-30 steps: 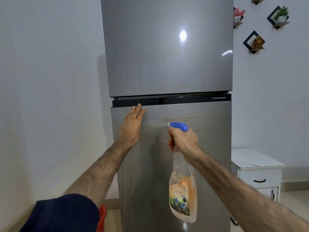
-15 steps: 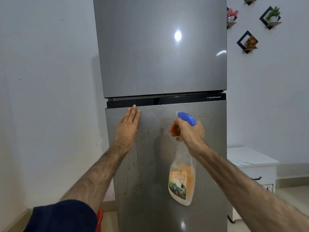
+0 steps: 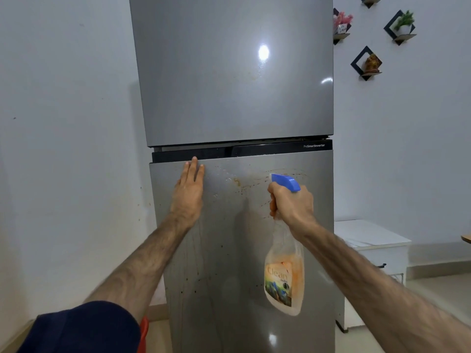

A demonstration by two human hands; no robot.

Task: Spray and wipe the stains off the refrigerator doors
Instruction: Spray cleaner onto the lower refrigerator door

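Refrigerator [image 3: 237,174], grey, two doors, fills the middle of the view; all positions below are taken from it. Upper door [image 3: 229,72] glossy, with a bright light reflection toward its right side. Black strip [image 3: 254,151] separates the two doors. Lower door [image 3: 229,250] carries brown stains [image 3: 238,182] near its top edge, thin arcs running rightward from there, and dark specks and drip lines further down.

Left hand [image 3: 188,192] lies flat on the lower door at its upper left, fingers straight and together, fingertips reaching the top edge just under the black strip.

Right hand [image 3: 293,202] is in front of the lower door's upper right, fingers curled tight round the neck of the spray bottle [image 3: 285,276]. Blue spray head [image 3: 285,182] sticks out above the fist, nozzle facing the door. Bottle body hangs below the hand, clear plastic, orange liquid, label reading "Clean". Whether it touches the door, cannot tell.

White cabinet [image 3: 372,240] stands just right of the refrigerator. Small wall shelves [image 3: 367,63] hang on the wall to its upper right.
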